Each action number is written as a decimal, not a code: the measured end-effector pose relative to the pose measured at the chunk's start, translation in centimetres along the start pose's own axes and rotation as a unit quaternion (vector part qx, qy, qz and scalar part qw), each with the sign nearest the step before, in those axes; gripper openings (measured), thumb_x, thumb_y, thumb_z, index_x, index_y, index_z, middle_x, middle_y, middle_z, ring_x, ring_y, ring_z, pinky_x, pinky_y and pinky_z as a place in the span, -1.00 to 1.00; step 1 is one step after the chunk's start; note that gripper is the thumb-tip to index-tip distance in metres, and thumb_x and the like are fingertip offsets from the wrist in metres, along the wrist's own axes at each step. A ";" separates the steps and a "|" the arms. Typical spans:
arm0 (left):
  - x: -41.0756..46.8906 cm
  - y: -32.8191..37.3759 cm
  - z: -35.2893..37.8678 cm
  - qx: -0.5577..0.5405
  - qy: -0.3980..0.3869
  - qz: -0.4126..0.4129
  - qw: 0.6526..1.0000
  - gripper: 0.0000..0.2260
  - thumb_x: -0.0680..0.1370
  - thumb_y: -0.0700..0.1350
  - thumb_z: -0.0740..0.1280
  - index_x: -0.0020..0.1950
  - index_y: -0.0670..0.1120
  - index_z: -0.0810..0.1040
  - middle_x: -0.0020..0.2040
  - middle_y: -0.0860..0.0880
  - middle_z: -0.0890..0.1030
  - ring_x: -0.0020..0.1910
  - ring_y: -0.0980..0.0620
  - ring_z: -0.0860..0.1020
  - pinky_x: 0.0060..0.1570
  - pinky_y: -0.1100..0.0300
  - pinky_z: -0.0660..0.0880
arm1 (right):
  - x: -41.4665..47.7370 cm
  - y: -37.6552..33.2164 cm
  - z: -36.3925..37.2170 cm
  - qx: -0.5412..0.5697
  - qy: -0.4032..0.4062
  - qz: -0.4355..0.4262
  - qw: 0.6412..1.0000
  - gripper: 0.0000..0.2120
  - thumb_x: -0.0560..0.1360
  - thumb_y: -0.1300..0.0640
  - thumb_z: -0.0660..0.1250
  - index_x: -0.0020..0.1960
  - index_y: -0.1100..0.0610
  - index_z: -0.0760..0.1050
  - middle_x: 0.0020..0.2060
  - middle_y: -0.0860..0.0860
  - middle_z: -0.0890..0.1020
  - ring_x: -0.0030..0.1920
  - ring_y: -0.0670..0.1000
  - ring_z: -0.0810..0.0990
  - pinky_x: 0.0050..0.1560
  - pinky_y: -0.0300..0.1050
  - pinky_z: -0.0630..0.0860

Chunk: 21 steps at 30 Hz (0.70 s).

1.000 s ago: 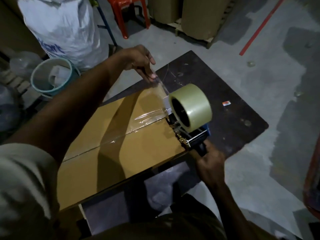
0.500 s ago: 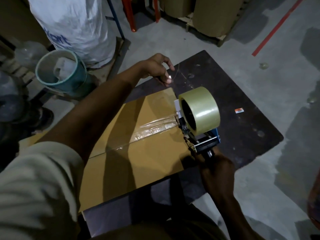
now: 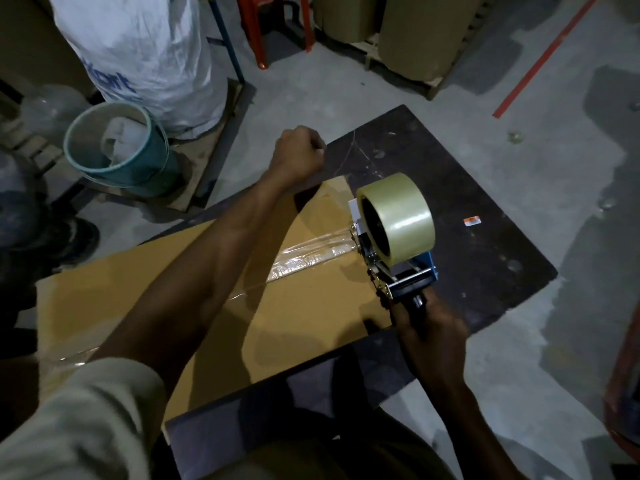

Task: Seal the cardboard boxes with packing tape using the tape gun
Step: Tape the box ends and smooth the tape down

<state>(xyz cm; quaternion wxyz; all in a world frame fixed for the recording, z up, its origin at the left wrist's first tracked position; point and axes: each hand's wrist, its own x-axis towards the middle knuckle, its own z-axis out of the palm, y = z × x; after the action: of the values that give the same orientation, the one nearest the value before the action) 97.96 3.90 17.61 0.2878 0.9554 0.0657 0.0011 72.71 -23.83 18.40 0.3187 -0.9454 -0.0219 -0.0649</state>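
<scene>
Right hand (image 3: pixel 429 327): wrapped round the handle of the tape gun (image 3: pixel 398 275).
Left hand (image 3: pixel 298 150): fingers curled at the box's far corner, 11 o'clock of the gun; whether it holds tape cannot be told.
Cardboard box (image 3: pixel 311 306): flat on the table (image 3: pixel 485 244).
Tape strip (image 3: pixel 311 252): lies along the seam, from the gun towards 9 o'clock.

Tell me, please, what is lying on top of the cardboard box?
A strip of clear tape runs along its seam to the tape gun, gripped by the right hand at one end. The left forearm crosses above, covering part of the seam.
</scene>
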 end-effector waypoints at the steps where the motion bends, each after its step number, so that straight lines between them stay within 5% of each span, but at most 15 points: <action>1: -0.8 0.6 0.0 -0.029 -0.016 0.008 0.999 -0.85 0.56 -0.05 0.39 -0.05 -0.08 0.72 -0.05 -0.06 0.71 -0.03 -0.02 0.65 0.02 0.15 0.54 | -0.1 0.0 0.1 0.002 0.000 -0.002 1.000 -0.85 0.48 0.24 0.52 -0.03 0.17 0.57 -0.29 0.05 0.63 -0.30 0.11 0.63 -0.21 -0.22 0.33; 4: -4.0 1.6 1.4 -0.061 -0.105 0.013 0.993 -0.61 0.65 0.14 0.27 -0.17 -0.10 0.68 -0.19 -0.05 0.69 -0.18 -0.02 0.63 -0.01 0.10 0.56 | 0.0 -0.2 0.0 0.013 -0.013 -0.014 1.000 -0.80 0.46 0.32 0.55 -0.01 0.18 0.58 -0.27 0.03 0.63 -0.27 -0.02 0.55 -0.25 -0.32 0.23; 9: -7.0 1.7 3.4 0.011 0.003 -0.028 1.000 -0.48 0.68 0.23 0.09 -0.27 -0.06 0.55 -0.29 -0.01 0.61 -0.19 -0.09 0.57 -0.06 0.05 0.42 | 1.0 -0.4 -1.4 0.058 -0.120 0.063 0.989 -0.75 0.62 -0.05 0.39 0.21 0.07 0.52 -0.01 0.04 0.70 -0.03 0.04 0.65 -0.15 -0.22 0.36; 16: -6.6 2.1 3.0 0.018 0.009 -0.041 0.999 -0.51 0.66 0.24 0.13 -0.20 -0.07 0.60 -0.16 -0.05 0.66 -0.04 -0.14 0.61 0.00 0.02 0.39 | 0.6 -0.6 -0.9 0.005 -0.045 0.012 0.999 -0.76 0.63 0.01 0.36 0.12 0.19 0.53 -0.11 0.17 0.70 -0.12 0.25 0.67 -0.21 -0.11 0.35; 21: -6.8 2.0 3.1 0.002 0.025 -0.048 0.999 -0.52 0.65 0.24 0.15 -0.17 -0.06 0.64 -0.18 -0.03 0.67 -0.05 -0.15 0.62 0.05 0.01 0.44 | -2.5 0.5 -1.5 -0.025 -0.004 -0.012 1.000 -0.80 0.58 0.09 0.42 -0.03 0.23 0.52 -0.26 0.18 0.66 -0.29 0.21 0.64 -0.22 -0.17 0.35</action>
<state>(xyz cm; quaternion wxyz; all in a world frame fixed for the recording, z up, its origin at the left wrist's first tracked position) 91.62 -0.32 16.36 0.2840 0.9515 0.1181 0.0108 70.10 -25.13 18.91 0.2937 -0.9531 -0.0324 -0.0657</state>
